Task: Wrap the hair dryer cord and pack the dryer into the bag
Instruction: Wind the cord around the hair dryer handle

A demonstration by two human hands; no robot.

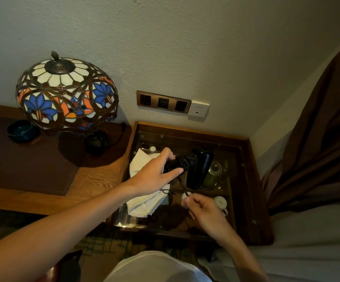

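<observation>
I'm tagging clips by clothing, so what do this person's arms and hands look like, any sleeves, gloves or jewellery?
Both forearms are bare as far up as the view shows, with no sleeve in sight. The left hand and right hand wear no gloves, and no watch, bracelet or ring shows on the visible sides. Fingers are uncovered. A pale garment shows at the bottom edge, on the torso.

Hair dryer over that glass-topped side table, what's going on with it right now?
A person is wrapping up a black hair dryer. The left hand grips the end of its handle, where the cord is already coiled in tight turns. The right hand pinches the short loose end of the cord just below. The dryer is held above the glass-topped side table, over a white cloth bag lying on the glass. It is not packed yet.
</observation>
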